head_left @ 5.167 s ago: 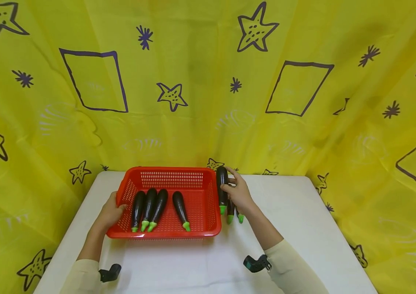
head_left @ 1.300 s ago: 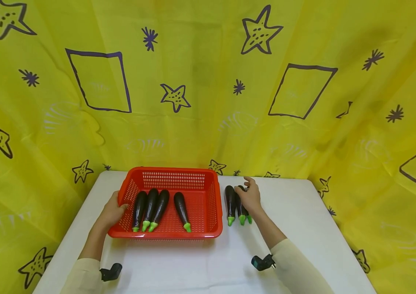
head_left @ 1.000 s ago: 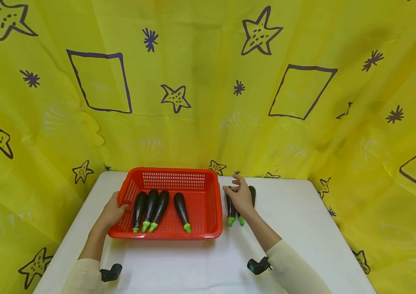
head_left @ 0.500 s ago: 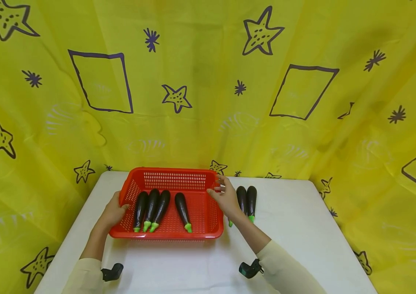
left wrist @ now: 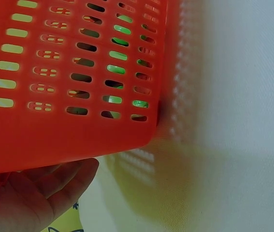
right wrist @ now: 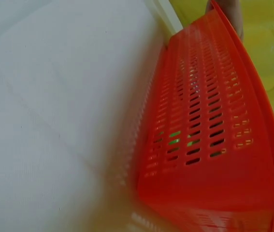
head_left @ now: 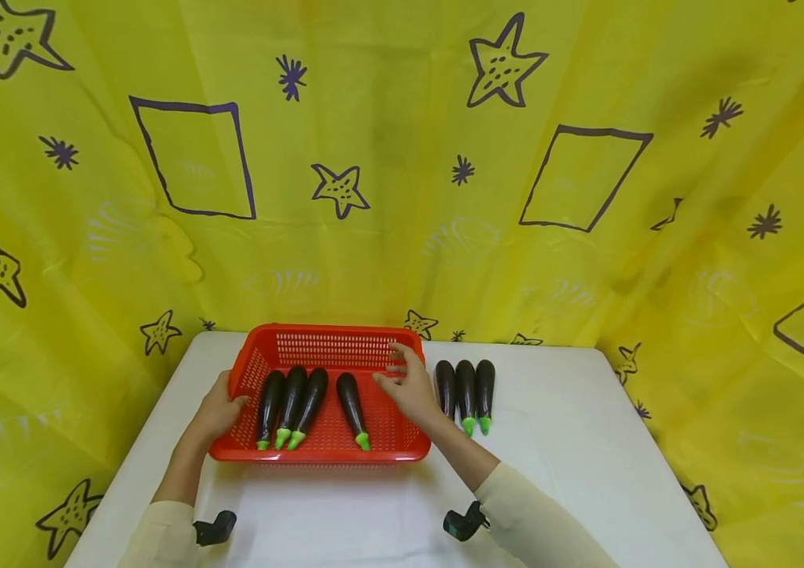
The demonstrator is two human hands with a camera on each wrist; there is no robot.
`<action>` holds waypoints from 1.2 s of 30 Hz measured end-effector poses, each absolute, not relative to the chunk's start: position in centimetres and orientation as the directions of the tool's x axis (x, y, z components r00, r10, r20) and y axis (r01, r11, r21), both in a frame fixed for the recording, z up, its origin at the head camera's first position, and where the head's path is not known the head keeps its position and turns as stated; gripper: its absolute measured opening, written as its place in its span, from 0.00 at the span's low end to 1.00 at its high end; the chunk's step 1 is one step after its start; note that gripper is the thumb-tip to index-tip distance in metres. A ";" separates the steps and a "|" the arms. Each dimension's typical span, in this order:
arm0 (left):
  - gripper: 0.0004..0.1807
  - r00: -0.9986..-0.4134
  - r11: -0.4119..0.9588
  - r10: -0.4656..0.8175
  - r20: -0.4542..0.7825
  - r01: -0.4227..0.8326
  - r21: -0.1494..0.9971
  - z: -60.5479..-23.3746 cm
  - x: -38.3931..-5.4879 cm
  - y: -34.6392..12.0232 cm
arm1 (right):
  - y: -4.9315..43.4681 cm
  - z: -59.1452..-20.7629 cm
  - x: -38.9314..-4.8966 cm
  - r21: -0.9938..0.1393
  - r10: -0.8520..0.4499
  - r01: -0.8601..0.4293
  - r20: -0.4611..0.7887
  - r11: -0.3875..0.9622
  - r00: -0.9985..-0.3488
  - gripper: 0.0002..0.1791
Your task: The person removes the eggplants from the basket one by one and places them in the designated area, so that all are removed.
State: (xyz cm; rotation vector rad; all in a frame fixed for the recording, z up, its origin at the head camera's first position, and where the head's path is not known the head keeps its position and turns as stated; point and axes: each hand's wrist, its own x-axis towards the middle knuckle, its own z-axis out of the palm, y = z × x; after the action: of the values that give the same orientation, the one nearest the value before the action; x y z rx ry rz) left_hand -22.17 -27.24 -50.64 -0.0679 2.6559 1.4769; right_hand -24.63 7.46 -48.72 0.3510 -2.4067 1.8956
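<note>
A red plastic basket with slotted walls stands on the white table. My left hand grips its left rim, thumb over the inside; in the left wrist view the fingers curl under that rim. Inside lie several dark eggplants with green stems: a group of three at the left and a single eggplant right of them. My right hand, empty with its fingers spread and loosely bent, hovers over the basket's right part, beside the single eggplant. In the right wrist view the basket's slotted front wall fills much of the frame.
Three more eggplants lie side by side on the table, just right of the basket. A yellow curtain with star drawings hangs behind the table and along both sides.
Earlier the right hand held an eggplant by the basket's right rim; that eggplant now lies on the table with the others. The empty hand has since moved left over the basket. Left hand stays put.
</note>
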 end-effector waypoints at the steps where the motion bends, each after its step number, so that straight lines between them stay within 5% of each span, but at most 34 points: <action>1: 0.29 -0.994 0.528 0.010 -0.112 -0.090 0.844 -50.7 -22.2 -27.3 | 7.2 -48.8 -24.6 -0.951 -0.146 -0.213 0.184 0.224 -0.972 0.36; 36: 0.30 -0.994 0.526 0.010 -0.109 -0.087 0.846 -50.6 -22.2 -27.3 | 2.8 -51.6 -26.8 -0.917 -0.229 -0.093 0.002 0.388 -0.974 0.37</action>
State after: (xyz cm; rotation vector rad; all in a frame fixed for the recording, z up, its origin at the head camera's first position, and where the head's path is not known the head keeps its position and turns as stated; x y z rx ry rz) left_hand -22.24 -27.26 -50.64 -0.0671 2.6562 1.4804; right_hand -26.77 2.83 -51.58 0.3163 -2.7185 1.7832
